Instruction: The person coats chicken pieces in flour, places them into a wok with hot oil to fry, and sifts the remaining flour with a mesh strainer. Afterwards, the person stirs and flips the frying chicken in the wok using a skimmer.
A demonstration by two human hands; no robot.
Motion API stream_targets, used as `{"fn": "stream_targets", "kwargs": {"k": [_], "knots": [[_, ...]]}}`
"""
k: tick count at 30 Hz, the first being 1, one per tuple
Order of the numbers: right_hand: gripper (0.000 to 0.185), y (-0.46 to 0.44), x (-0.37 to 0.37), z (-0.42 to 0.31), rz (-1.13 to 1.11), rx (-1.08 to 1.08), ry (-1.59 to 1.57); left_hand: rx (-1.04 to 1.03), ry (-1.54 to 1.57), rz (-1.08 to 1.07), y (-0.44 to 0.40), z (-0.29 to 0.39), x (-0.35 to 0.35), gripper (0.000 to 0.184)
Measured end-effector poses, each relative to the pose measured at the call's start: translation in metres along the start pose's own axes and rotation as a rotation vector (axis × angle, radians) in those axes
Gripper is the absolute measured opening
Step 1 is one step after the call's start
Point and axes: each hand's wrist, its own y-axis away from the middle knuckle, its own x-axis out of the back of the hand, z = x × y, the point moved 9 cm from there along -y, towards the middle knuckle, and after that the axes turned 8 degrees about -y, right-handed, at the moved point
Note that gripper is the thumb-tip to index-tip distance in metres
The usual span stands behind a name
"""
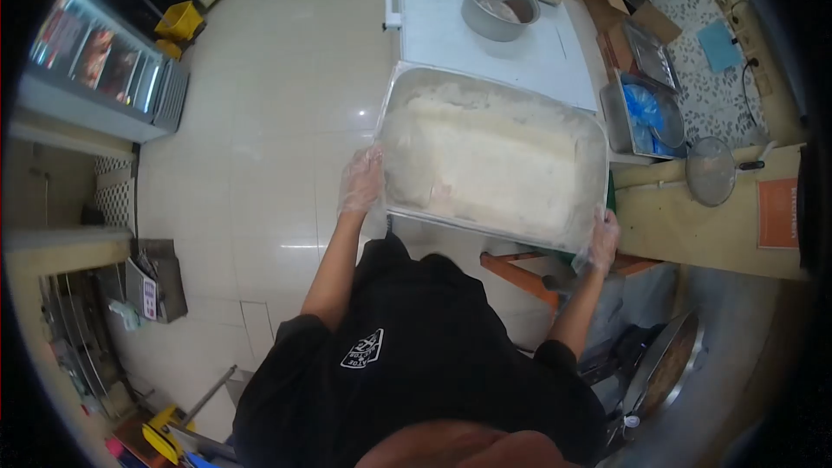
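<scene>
From left, I see open floor (269, 113), room for moving. Left hand (362, 178), clear-gloved, fingers pressed together, gripping left edge of metal pan (404, 175). Pan in front of torso, white powder (507, 156) inside; far edge overlaps near end of white table (442, 35) in view, contact unclear. Right hand (602, 238) pinches near right corner. Beyond right edge, steel tray (617, 117) sits close, leaving little room.

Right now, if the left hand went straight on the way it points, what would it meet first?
The left hand already grips the metal tray, so that comes first. Beyond, roughly in line, is the white handle, though depth is unclear.
</scene>
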Motion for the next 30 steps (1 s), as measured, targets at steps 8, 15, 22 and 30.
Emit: {"fn": "stream_targets", "kwargs": {"k": [8,15,22,30], "knots": [[0.037,-0.171,-0.073,0.003,0.07,0.02,0.052,-0.025,-0.116,0.08,-0.167,0.07,-0.039,0.043],[0.036,-0.314,-0.104,-0.014,0.01,0.099,0.139,0.058,-0.098,0.234,-0.237,0.112,-0.075,0.047],[0.034,-0.393,-0.127,0.009,-0.091,0.149,0.225,0.297,-0.079,0.1,-0.269,0.13,-0.083,0.043],[0.025,-0.348,-0.108,-0.099,0.159,0.468,0.43,0.256,-0.019,0.292,-0.257,0.125,-0.073,0.042]]}}
